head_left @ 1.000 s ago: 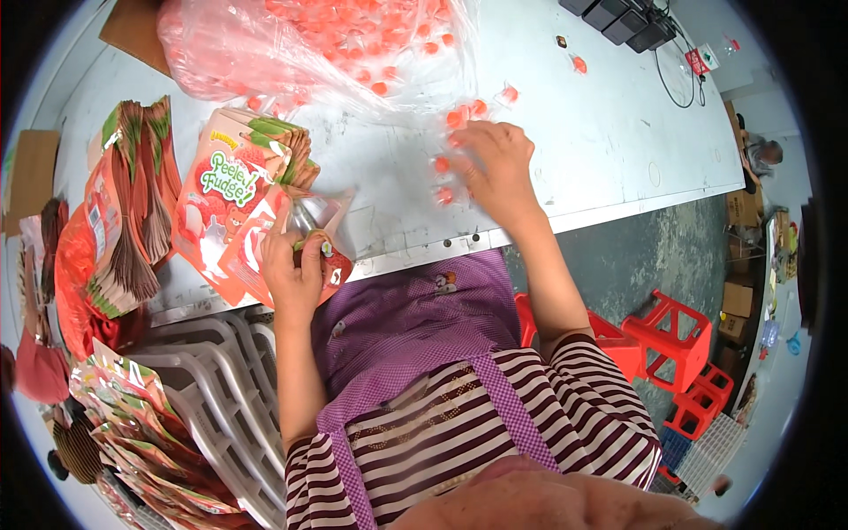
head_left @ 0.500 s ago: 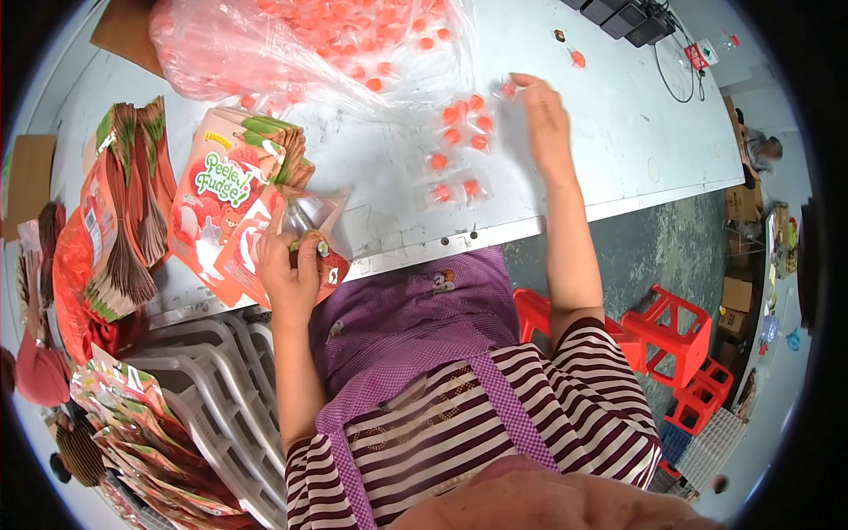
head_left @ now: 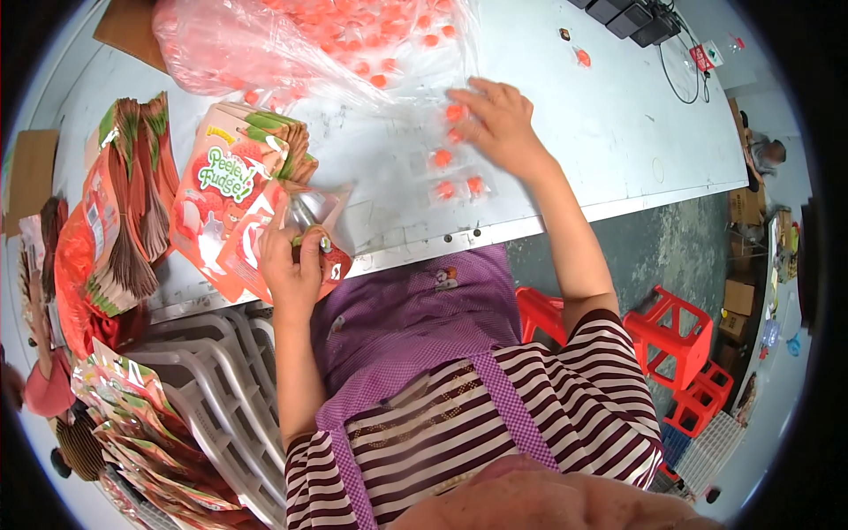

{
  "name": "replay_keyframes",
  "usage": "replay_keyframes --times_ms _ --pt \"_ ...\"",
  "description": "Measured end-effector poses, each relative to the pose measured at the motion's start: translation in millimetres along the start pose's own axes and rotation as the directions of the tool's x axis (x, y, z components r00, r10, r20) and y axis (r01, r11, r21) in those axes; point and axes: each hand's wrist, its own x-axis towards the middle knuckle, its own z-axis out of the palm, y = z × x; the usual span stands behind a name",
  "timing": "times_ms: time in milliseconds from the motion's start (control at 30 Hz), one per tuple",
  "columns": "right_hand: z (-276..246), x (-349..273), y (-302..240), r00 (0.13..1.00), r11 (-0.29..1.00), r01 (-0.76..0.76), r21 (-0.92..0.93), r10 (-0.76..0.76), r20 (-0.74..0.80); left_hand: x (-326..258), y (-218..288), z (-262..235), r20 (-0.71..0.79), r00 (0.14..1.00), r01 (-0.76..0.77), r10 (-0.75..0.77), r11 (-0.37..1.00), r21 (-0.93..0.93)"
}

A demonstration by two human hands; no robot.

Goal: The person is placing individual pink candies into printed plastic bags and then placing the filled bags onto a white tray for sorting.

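My left hand (head_left: 293, 272) is closed on the side of a red candy pouch (head_left: 335, 261) at the table's front edge. The pouch's mouth gapes, showing a silvery inside. Beneath and behind it lies a fanned pile of matching flat pouches (head_left: 199, 225). To the right, my right hand (head_left: 502, 128) reaches over a small group of clear-wrapped orange-red candies (head_left: 442, 158), fingers apart. Its fingertips lie over or beside the far candies and partly hide them; whether they touch any, I cannot tell. Nearer candies (head_left: 474, 185) lie uncovered in front of the hand.
A large clear plastic bag (head_left: 208, 53) of similar candies sits at the back. More bundled pouches (head_left: 132, 203) stand at the left. Grey plastic crates (head_left: 194, 371) and filled-looking pouches (head_left: 150, 433) are below left. Red stools (head_left: 671, 340) stand right; black devices (head_left: 632, 18) sit at the far right.
My right hand has moved left and slightly nearer, from beside the candies to over them, its fingers now spread. My left hand keeps its hold on the pouch.
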Motion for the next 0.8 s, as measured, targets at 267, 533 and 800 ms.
replay_keyframes --times_ms 267,533,800 --pt "14 -42 -57 0.988 0.988 -0.155 0.011 0.155 -0.014 -5 -6 4 0.017 0.999 0.03 -0.029 0.997 -0.066" --pt "20 -19 -98 1.0 0.964 -0.008 0.267 0.009 0.0 -1 -5 3 -0.023 1.0 -0.009 0.009 1.0 -0.015" --pt "41 98 -36 0.996 0.896 0.033 0.443 0.005 -0.084 2 5 2 -0.01 1.0 -0.003 0.003 1.0 -0.007"
